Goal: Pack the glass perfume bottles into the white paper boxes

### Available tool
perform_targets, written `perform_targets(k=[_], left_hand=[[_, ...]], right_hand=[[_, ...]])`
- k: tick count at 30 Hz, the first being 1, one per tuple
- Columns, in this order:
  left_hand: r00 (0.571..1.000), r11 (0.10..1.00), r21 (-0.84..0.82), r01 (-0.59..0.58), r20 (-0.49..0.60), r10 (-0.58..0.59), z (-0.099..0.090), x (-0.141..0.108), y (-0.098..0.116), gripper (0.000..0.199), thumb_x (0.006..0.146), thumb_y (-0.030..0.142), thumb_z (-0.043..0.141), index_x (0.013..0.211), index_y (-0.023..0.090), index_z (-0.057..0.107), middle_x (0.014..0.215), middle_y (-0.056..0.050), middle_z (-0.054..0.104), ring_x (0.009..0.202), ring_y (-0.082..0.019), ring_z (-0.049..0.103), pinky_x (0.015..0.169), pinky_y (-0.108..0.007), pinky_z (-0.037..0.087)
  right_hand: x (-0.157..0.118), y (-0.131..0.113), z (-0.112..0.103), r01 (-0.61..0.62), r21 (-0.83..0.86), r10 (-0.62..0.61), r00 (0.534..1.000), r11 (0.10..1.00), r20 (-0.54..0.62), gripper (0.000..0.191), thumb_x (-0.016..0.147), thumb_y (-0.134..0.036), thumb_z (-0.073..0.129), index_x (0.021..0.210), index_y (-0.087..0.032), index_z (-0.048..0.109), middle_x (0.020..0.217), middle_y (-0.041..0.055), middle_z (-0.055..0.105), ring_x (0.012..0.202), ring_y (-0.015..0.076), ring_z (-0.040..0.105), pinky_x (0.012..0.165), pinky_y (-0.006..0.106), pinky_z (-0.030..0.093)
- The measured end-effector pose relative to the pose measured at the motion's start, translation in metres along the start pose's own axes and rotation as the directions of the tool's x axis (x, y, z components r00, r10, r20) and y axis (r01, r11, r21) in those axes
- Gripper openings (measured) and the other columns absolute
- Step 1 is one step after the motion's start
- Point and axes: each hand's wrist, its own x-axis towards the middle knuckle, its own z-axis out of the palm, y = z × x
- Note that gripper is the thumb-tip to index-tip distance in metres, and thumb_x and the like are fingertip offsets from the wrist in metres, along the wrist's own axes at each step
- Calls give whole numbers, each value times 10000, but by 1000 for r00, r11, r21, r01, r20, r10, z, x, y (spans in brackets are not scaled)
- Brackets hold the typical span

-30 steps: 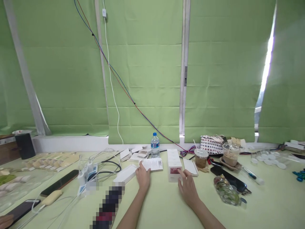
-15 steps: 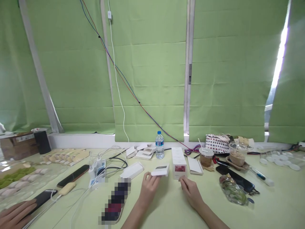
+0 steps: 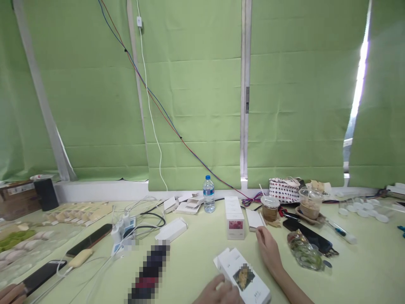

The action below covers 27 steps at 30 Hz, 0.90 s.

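My left hand (image 3: 221,291) is at the bottom edge, its fingers curled against the left side of a white box (image 3: 255,287) with a blurred picture on its top. A flap stands out at that box's far end. My right hand (image 3: 268,249) reaches forward, fingers bent together at the near corner of a flat white box (image 3: 254,219); its grip is partly hidden. Left of that lies a row of white boxes (image 3: 233,209), the nearest showing a pink picture.
A water bottle (image 3: 209,196) stands behind. On the right are a drink cup (image 3: 270,209), a black phone (image 3: 308,234) and a plastic-wrapped bundle (image 3: 304,253). Cables and a power strip (image 3: 125,234) lie left. Another person's hand (image 3: 12,294) touches a phone (image 3: 46,274).
My left hand has drawn back toward me with the white box, whose pictured face now shows. My right hand has moved from the row of boxes to the flat white box.
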Motion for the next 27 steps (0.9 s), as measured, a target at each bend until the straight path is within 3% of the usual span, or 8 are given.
perform_targets(k=[3,5,8,11,15,18,23,27], left_hand=[[963,958,-106,265,-19,-268,-1,21,-19,211,871,270,456,1045,196,550,945,-121,698,861,-250,620,759,-423,523],[894,870,-213,445,53,-444,0,40,-32,154,870,216,456,995,195,543,931,-100,668,876,-233,593,753,-391,514],[825,775,-299,557,89,-559,8,64,-42,97,882,184,450,901,203,543,867,-63,638,857,-212,565,734,-354,495],[802,749,-310,586,89,-591,20,72,-39,100,881,169,453,859,203,545,859,-56,630,872,-216,549,758,-364,481],[838,782,-314,539,108,-535,27,61,-28,58,851,187,497,857,199,553,854,-64,632,889,-233,538,779,-399,479],[828,766,-332,550,100,-552,23,49,-29,89,863,178,475,863,209,557,842,-61,635,874,-230,541,764,-404,478],[736,685,-321,654,61,-674,18,41,-44,183,912,157,405,823,212,555,803,-50,632,829,-215,541,732,-394,471],[766,726,-287,625,46,-641,19,41,-45,168,898,139,424,833,211,562,805,-54,635,854,-226,543,741,-404,473]], right_hand=[[12,14,2,-18,-117,13,999,993,-36,416,887,-405,345,1110,-141,576,1116,176,582,1077,319,525,920,439,399],[17,20,7,-45,-289,43,999,956,-13,487,871,-397,395,1265,-142,523,1259,206,510,1183,362,453,945,498,364],[23,22,18,6,-537,40,997,844,73,577,866,-452,465,1389,-210,428,1432,175,386,1310,364,340,988,491,328],[29,22,25,69,-609,12,992,790,127,597,873,-507,469,1406,-246,413,1494,149,327,1362,351,281,1011,470,306],[31,21,25,105,-649,15,984,754,177,560,890,-517,442,1367,-226,478,1474,151,390,1374,356,268,993,480,318],[24,18,20,149,-661,-3,976,736,216,476,930,-445,406,1300,-180,547,1359,153,540,1336,335,350,1009,490,292],[6,3,-1,204,-677,-96,976,707,193,410,973,-394,343,999,-167,682,1130,139,675,1161,310,519,993,485,282],[1,-5,-11,136,-727,-63,990,673,127,479,928,-538,377,1060,-154,631,1063,163,660,965,304,596,826,440,382]])
